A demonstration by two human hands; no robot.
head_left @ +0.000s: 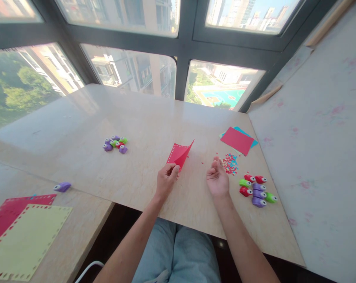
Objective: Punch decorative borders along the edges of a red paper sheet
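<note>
While facing a cream, marbled tabletop [145, 122], looking down over its front edge. On the left section, beside its front edge, overlapping: a pale-yellow rectangular paper sheet [33, 239] with punched borders, over a crimson punched paper sheet [9, 214]. Near the right edge, stacked: a plain red rectangular card [238, 140] above a blue paper sheet [255, 143]. Toward the front edge, mid-width, grasped at the near end between thumb and fingers of the left hand [167, 179]: a red punched paper sheet [178, 154], right side curled upward. To the right, raised palm-up with fingers curled: the right hand [217, 179]; cannot tell whether gripping anything. Near the right edge, grouped: rounded red, green and purple plastic punches [259, 187]. Left of centre, clustered: similar multicoloured plastic punches [114, 144]. Just beyond the right hand, scattered: red and blue paper confetti [231, 164].
</note>
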